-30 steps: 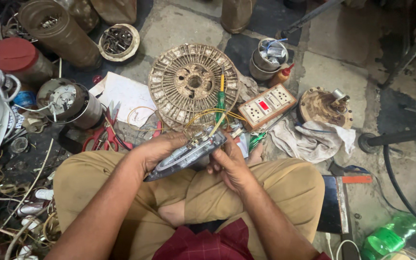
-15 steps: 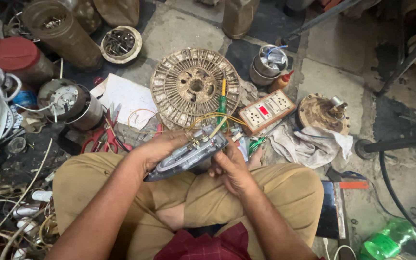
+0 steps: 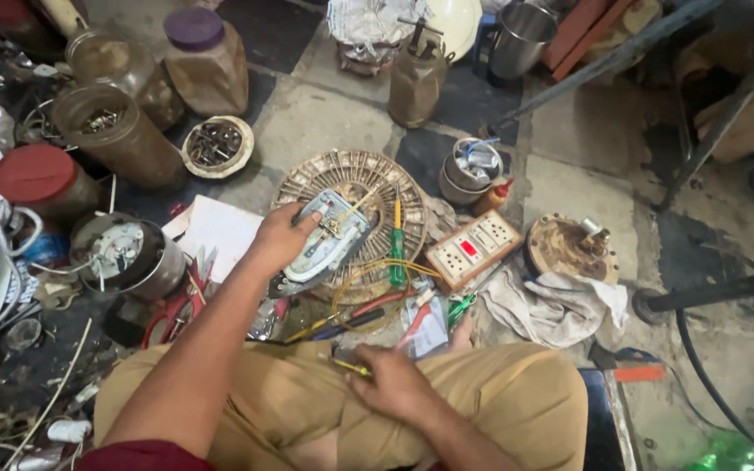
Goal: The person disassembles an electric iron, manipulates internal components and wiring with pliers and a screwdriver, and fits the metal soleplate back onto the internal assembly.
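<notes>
Floor (image 3: pixel 333 122): cluttered with jars and parts around the seated person.
Round wound stator disc (image 3: pixel 307 187): flat on the floor ahead of the knees.
Grey metal iron soleplate (image 3: pixel 329 240): a second ago low between both hands; now lifted over the disc.
Left hand (image 3: pixel 279 237): grip closed on the soleplate's rear edge.
Right hand (image 3: pixel 394 384): released the soleplate; fingers curled on a thin yellow-tipped tool (image 3: pixel 351 366) at the lap.

Grey iron soleplate (image 3: pixel 329 240), wires attached, held tilted above round fan stator (image 3: pixel 353 214).
</notes>
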